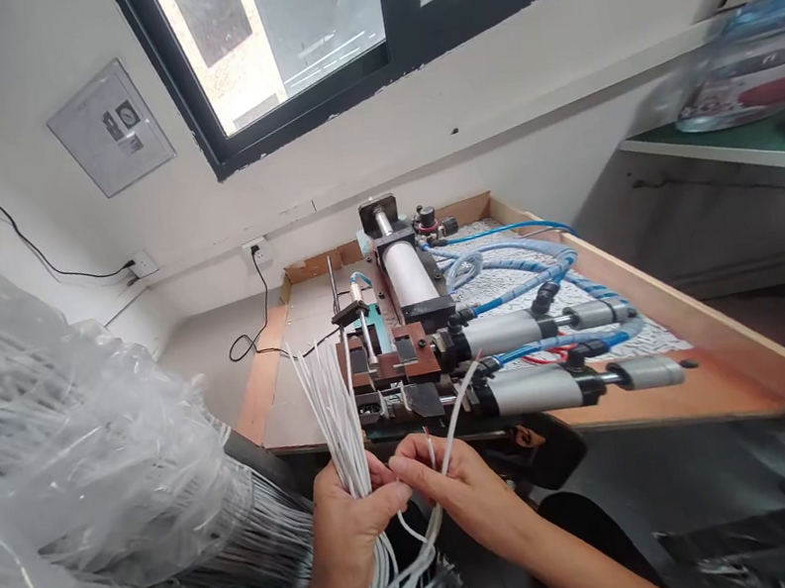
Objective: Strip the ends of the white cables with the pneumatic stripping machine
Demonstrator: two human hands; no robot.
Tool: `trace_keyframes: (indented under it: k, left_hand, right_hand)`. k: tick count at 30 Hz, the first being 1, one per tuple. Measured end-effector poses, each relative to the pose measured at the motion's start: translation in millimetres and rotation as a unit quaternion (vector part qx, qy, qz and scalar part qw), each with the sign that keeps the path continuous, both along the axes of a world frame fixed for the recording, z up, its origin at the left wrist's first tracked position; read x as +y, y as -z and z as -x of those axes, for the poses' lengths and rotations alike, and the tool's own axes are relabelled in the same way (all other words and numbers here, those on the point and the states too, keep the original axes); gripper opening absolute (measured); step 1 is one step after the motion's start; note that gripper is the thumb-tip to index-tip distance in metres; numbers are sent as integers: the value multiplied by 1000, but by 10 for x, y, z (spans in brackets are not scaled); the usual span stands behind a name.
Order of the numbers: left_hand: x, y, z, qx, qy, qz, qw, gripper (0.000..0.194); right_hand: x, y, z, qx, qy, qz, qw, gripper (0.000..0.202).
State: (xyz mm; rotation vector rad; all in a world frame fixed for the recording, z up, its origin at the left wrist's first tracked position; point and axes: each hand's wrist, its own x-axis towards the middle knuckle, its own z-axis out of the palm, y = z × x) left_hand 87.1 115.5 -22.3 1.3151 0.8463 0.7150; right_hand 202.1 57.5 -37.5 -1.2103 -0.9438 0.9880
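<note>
In front of the pneumatic machine (409,276), at its near edge, the left hand (351,517) was wrapped firmly around a bundle of white cables (341,433), whose upper ends rose beside the machine's left side. The right hand (462,488), also before the machine, had its fingers nearly closed, two separate cables (455,412) passing between them. Plastic-wrapped cable bundles (94,444) lay left of the machine; a wooden-edged bench (741,356) supported it.

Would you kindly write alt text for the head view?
A person's left hand grips a bundle of thin white cables; the right hand holds separated white cables, before a machine with silver cylinders and blue hoses.
</note>
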Motion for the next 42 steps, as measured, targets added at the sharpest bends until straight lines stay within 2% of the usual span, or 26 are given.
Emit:
trace_keyframes:
  k: [3, 6, 9, 11, 12, 13, 16, 18, 21, 23, 27, 30, 37, 42]
  left_hand:
    - [-14, -1, 29, 15, 49, -5, 999, 14]
    - [-56, 59, 65, -6, 77, 19, 997, 15]
    - [-113, 112, 99, -28, 76, 46, 996, 17]
    - [-130, 109, 104, -41, 46, 62, 996, 17]
    - [-127, 95, 98, -52, 19, 67, 996, 17]
    - [-117, 77, 87, -65, -12, 68, 996, 19]
    - [-60, 17, 35, -94, -83, 53, 991, 26]
    - [-22, -11, -3, -98, -100, 49, 989, 25]
    - [32, -31, -46, -105, -112, 45, 987, 15]
    - [78, -41, -61, -107, -138, 33, 984, 11]
    - [202, -80, -77, -121, -210, 12, 970, 10]
    - [275, -127, -98, -138, -220, 17, 966, 10]
    - [319, -190, -199, -143, -206, 46, 967, 12]
    - [324, -183, -236, -139, -191, 60, 970, 14]
  right_hand:
    - [-28, 22, 48, -29, 30, -29, 999, 28]
    - [-53, 15, 58, -41, 78, -56, 995, 29]
    - [-80, -4, -13, 1, 151, -57, 987, 28]
    - [-109, 6, -56, 45, 199, -48, 978, 26]
    - [-126, 24, -57, 59, 192, -39, 979, 24]
    - [-144, 49, -41, 65, 146, -25, 987, 23]
    - [-192, 149, 70, 59, -46, 19, 997, 20]
    - [-207, 208, 127, 32, -81, 19, 996, 22]
    - [-192, 263, 127, -20, -43, 5, 999, 27]
    - [-161, 286, 103, -10, -17, 9, 1000, 31]
    - [-51, 316, 95, 93, 47, 29, 994, 29]
    - [65, 311, 105, 176, 80, 37, 980, 31]
    - [256, 276, 58, 295, 77, 18, 952, 29]
    - [300, 274, 31, 339, 69, 42, 937, 27]
